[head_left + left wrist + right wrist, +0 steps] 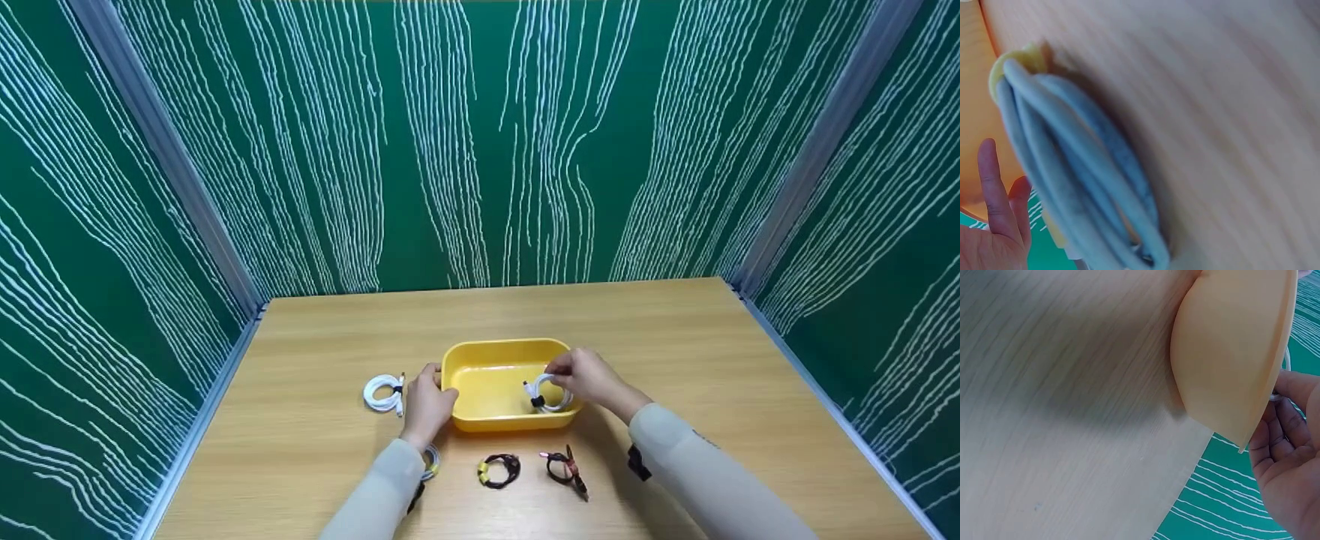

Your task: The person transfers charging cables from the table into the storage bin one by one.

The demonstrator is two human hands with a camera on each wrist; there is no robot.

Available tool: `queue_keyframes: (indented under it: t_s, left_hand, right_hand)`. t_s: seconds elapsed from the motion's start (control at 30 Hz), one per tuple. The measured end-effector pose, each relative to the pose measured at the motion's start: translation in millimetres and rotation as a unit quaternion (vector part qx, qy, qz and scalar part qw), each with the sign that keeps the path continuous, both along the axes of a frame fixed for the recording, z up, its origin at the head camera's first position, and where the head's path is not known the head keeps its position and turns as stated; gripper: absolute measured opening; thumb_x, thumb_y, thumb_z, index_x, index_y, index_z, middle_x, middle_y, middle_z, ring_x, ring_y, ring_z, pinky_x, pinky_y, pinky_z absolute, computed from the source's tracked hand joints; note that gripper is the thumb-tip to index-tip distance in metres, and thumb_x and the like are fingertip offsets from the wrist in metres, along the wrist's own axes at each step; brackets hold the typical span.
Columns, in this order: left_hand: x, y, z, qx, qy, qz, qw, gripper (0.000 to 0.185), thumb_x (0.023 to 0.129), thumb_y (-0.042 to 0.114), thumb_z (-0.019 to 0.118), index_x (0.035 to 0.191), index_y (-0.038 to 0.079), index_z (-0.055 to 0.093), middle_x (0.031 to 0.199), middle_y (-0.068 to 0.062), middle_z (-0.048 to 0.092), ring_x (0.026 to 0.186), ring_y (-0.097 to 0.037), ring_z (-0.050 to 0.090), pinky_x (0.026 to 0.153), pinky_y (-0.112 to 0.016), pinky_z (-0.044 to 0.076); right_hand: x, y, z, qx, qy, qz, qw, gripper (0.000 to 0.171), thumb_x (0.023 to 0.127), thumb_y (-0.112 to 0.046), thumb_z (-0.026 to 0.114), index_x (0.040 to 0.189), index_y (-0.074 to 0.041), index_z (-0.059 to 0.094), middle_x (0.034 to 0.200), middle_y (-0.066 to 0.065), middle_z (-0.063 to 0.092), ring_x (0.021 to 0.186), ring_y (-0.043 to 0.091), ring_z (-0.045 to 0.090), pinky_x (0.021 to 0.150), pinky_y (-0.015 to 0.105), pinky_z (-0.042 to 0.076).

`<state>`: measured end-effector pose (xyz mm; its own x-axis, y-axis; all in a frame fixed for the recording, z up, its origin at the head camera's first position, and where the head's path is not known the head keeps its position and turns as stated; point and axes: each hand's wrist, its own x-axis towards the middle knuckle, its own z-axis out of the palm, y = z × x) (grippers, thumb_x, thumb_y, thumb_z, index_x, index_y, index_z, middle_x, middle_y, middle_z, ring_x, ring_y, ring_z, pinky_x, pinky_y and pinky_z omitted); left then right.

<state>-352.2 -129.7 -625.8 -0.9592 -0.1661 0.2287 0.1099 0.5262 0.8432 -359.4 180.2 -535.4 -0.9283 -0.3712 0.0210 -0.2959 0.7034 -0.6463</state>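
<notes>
A yellow plastic bin stands on the wooden table. My left hand holds its left side, thumb over the rim and fingers along the outer wall; in the left wrist view some of those fingers look straight. At the right end of the bin, my right hand pinches a coiled white cable bound with a black strap. The coil hangs inside the rim, its lower part over the bin floor. In the right wrist view the bin wall hides most of the coil, and the fingers curl at the rim.
Another white cable coil lies left of the bin. Near my left wrist is a grey-blue coil with a yellow tie. In front lie a black coil with a yellow tie and a black cable with a reddish tie. Green walls enclose the table.
</notes>
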Motion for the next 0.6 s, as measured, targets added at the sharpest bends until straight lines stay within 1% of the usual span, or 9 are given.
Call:
queue_keyframes:
  t_s: [0.03,0.07,0.13,0.2,0.33,0.43,0.5,0.6]
  left_hand:
    - [0.7,0.6,0.7,-0.001,0.004,0.0,1.0,0.041,0.079,0.005,0.072,0.12,0.004,0.072,0.083,-0.001,0.079,0.071,-0.014,0.069,0.064,-0.034,0.057]
    - [1.2,1.2,1.1,-0.002,0.006,0.0,1.0,0.041,0.078,0.005,0.072,0.119,0.003,0.072,0.083,-0.001,0.079,0.07,-0.015,0.069,0.063,-0.033,0.057]
    - [0.9,1.7,1.6,0.0,-0.003,0.003,1.0,0.041,0.078,0.006,0.072,0.12,0.005,0.072,0.084,0.0,0.079,0.071,-0.014,0.069,0.063,-0.032,0.056]
    - [0.5,1.5,1.3,-0.003,-0.008,0.0,1.0,0.041,0.08,0.006,0.071,0.121,0.003,0.071,0.085,-0.003,0.078,0.071,-0.016,0.069,0.061,-0.031,0.056]
    - [14.4,5.1,24.2,0.006,-0.019,-0.006,0.9998,0.042,0.081,0.002,0.069,0.122,-0.002,0.07,0.087,-0.01,0.077,0.073,-0.021,0.07,0.064,-0.034,0.058]
    - [27.6,9.5,44.7,0.007,-0.021,-0.001,0.9998,0.042,0.08,0.0,0.069,0.122,-0.004,0.07,0.088,-0.011,0.077,0.075,-0.021,0.069,0.068,-0.037,0.059]
    - [29.5,11.2,47.8,0.0,-0.023,0.005,0.9997,0.043,0.081,-0.001,0.07,0.123,-0.005,0.07,0.088,-0.011,0.077,0.076,-0.02,0.069,0.069,-0.036,0.059]
    - [30.0,12.6,49.3,-0.01,-0.032,0.013,0.9993,0.043,0.082,-0.002,0.071,0.126,-0.004,0.07,0.091,-0.012,0.078,0.078,-0.02,0.07,0.07,-0.035,0.059]
  right_hand:
    - [-0.3,0.0,0.3,0.002,0.002,0.004,1.0,0.013,0.097,0.002,0.074,0.103,-0.003,0.084,0.099,0.009,0.082,0.088,0.019,0.072,0.088,0.044,0.065]
    - [-0.6,-0.3,1.1,0.004,-0.005,-0.001,1.0,0.013,0.098,0.002,0.074,0.104,-0.005,0.084,0.099,0.009,0.082,0.089,0.018,0.072,0.089,0.044,0.065]
    - [-1.3,-0.5,1.5,0.007,-0.015,-0.006,1.0,0.014,0.098,0.001,0.074,0.104,-0.006,0.085,0.1,0.007,0.082,0.089,0.018,0.072,0.091,0.044,0.065]
    - [-2.3,-1.0,1.2,0.013,-0.02,-0.009,1.0,0.014,0.098,0.001,0.075,0.105,-0.007,0.085,0.099,0.006,0.082,0.089,0.018,0.071,0.091,0.043,0.065]
    - [-4.6,-1.1,0.8,0.036,-0.022,-0.009,0.999,0.013,0.098,-0.002,0.077,0.105,-0.009,0.085,0.098,0.004,0.081,0.089,0.018,0.069,0.091,0.043,0.064]
    - [-6.0,-0.5,0.5,0.062,-0.008,-0.003,0.998,0.012,0.097,-0.004,0.079,0.105,-0.01,0.086,0.099,0.002,0.081,0.091,0.019,0.067,0.097,0.047,0.062]
    - [-6.6,0.4,-0.3,0.08,0.012,0.003,0.997,0.011,0.095,-0.005,0.081,0.104,-0.01,0.086,0.099,0.002,0.081,0.094,0.02,0.065,0.101,0.05,0.06]
    - [-7.7,2.0,-2.7,0.101,0.038,0.006,0.994,0.012,0.093,-0.007,0.084,0.104,-0.011,0.087,0.099,0.001,0.081,0.096,0.021,0.062,0.102,0.05,0.057]
